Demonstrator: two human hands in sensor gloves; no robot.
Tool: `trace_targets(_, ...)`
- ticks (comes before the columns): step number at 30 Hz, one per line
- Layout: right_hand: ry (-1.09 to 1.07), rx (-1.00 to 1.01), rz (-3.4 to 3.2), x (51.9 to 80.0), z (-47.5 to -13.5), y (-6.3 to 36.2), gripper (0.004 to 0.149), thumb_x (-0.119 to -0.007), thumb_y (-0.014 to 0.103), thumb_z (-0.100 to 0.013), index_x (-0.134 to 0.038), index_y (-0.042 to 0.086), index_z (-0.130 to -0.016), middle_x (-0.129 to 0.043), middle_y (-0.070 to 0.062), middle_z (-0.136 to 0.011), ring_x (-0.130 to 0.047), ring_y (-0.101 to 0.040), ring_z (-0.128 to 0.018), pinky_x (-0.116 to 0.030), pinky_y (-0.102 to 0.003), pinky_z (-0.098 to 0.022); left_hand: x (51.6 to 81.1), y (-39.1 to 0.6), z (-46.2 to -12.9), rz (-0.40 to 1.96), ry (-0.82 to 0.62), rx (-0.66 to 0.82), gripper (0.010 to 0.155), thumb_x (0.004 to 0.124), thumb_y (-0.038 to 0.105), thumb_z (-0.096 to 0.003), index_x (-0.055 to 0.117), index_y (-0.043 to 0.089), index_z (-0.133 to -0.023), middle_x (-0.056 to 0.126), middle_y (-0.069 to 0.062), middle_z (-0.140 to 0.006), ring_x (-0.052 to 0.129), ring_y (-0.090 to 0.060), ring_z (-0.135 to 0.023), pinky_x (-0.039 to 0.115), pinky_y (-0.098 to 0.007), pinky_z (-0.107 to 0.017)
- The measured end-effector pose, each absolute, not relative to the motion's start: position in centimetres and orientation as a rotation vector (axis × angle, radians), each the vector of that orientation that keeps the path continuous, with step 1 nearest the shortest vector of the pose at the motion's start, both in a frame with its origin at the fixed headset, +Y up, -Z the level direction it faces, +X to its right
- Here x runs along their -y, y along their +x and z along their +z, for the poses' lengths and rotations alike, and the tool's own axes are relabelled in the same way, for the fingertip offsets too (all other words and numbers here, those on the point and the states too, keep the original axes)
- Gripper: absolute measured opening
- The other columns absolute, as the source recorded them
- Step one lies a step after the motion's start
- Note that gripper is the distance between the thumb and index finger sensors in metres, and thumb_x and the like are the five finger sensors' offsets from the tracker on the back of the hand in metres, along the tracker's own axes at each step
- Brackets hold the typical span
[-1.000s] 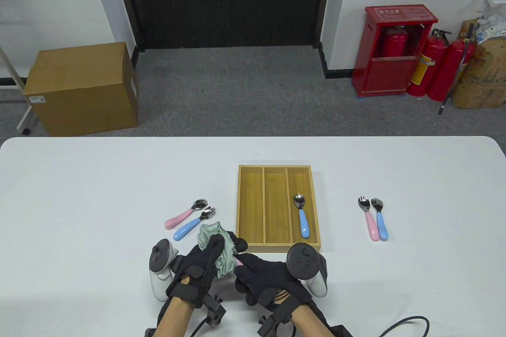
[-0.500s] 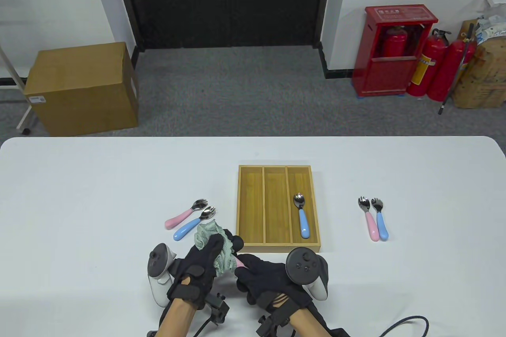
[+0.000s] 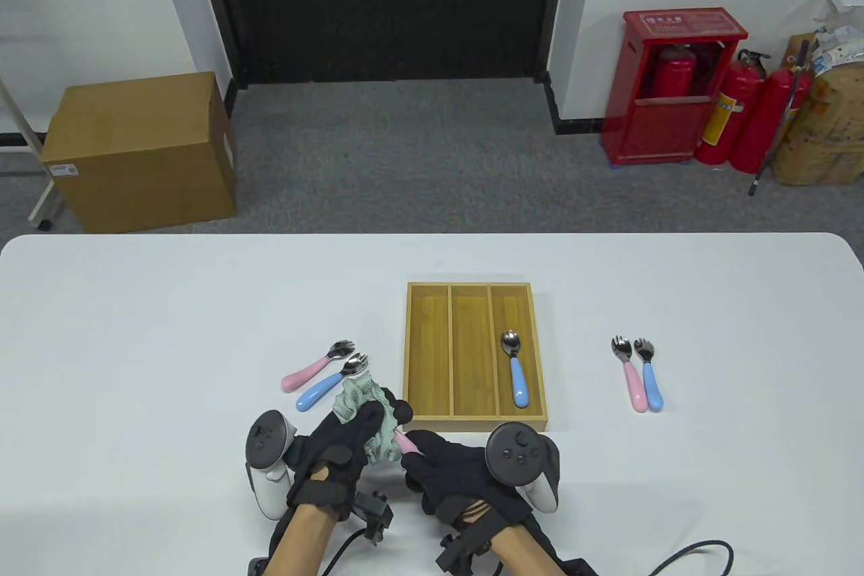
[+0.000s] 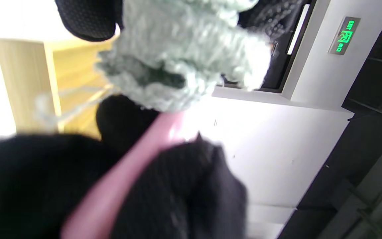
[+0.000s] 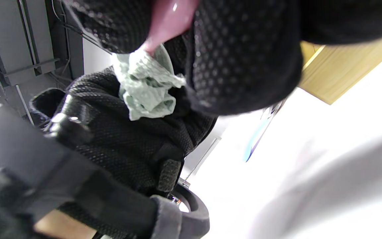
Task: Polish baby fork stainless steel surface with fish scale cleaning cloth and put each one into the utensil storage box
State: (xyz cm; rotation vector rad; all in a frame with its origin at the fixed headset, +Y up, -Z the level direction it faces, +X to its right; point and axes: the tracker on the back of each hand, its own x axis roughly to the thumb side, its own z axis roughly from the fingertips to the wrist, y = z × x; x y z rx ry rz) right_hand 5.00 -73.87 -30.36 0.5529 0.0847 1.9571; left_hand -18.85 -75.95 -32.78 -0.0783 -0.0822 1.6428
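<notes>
A pink-handled fork point(image 3: 407, 444) is held between the two hands, just in front of the near wall of the box point(image 3: 474, 423). Only a short stretch of its pink handle shows; its steel head is buried in the cloth point(image 3: 368, 421) and cannot be seen. The right hand point(image 3: 459, 471) has its fingers curled round the handle, which the right wrist view shows as a pink tip poking out between the gloved fingers into the cloth. The left hand point(image 3: 344, 448) grips the bunched green cloth around the fork's head, thumb and fingers closed on it; the left wrist view shows the cloth wad sitting right on the end of the pink handle.

Just beyond the left hand, a blue fork point(image 3: 331, 383) and a pink fork point(image 3: 317, 367) lie side by side on the table point(image 3: 135, 333), the blue one's head nearly touching the cloth. Beyond the right hand is the wooden box with three long compartments; a blue-handled spoon point(image 3: 515, 370) lies in the right one, and the other two show only bare wood. Well off to the right of the right hand, another pink fork point(image 3: 629, 373) and blue fork point(image 3: 648, 373) lie touching each other, heads pointing away from the person.
</notes>
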Motion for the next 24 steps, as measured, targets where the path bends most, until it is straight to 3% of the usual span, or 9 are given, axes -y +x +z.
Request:
trace_targets(7,0.564,-0.065,2.027,73.7,-30.2,5.3,0.052,-0.078,0.041,-0.044,-0.079,0.009,-0.085,-0.099,-0.019,-0.051,-0.101,-0.02,-0.016,-0.083,-0.047,-0.013,75.8,-20.3,-32.6,1.42,0.069,-0.017,0.043,0.082,0.044,-0.0453,0.091,0.022,-0.081,0.109,0.0,-0.068,0.106,-0.019,-0.073,0.079,-0.052,-0.06)
trace_targets(15,0.534,-0.031,2.059,73.8,-30.4,6.7,0.051,-0.08,0.04,-0.044,-0.081,0.01,-0.084,-0.099,-0.019,-0.053,-0.101,-0.021,-0.018,-0.083,-0.048,-0.015,76.1,-19.1,-33.1,1.35,-0.122,0.095,0.047,0.09,0.04,-0.0472,0.078,0.019,-0.088,0.1,-0.002,-0.073,0.099,-0.022,-0.077,0.072,-0.057,-0.062)
trace_targets(24,0.552,-0.02,2.088,73.9,-30.5,6.4,0.051,-0.08,0.04,-0.044,-0.08,0.01,-0.085,-0.099,-0.019,-0.054,-0.101,-0.022,-0.019,-0.083,-0.048,-0.015,75.9,-19.6,-33.4,1.267,-0.063,0.053,0.043,0.086,0.043,-0.0451,0.084,0.023,-0.084,0.103,0.001,-0.066,0.102,-0.018,-0.072,0.075,-0.055,-0.062)
